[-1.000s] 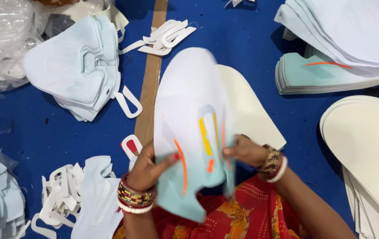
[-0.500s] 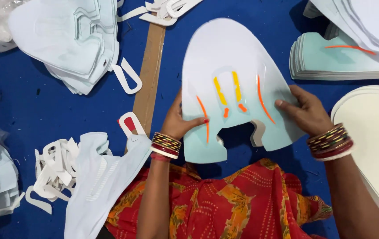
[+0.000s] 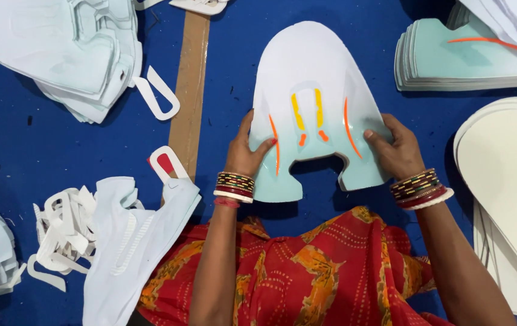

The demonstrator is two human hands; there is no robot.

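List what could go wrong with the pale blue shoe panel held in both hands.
The shoe panel is pinched only at its two lower tabs by the left hand and right hand, so its unsupported top may flop or crease. It could also get mixed into the pale pile nearby.

Shoe-upper panel [image 3: 316,78] smooth, matt; blue table cover [image 3: 59,145] cloth

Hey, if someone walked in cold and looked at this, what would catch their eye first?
The pale, horseshoe-shaped panel with yellow and orange stripes, at centre over the blue table, gripped by the left hand and right hand. Next, the red patterned cloth below, and the stacks of cut pieces at upper right.
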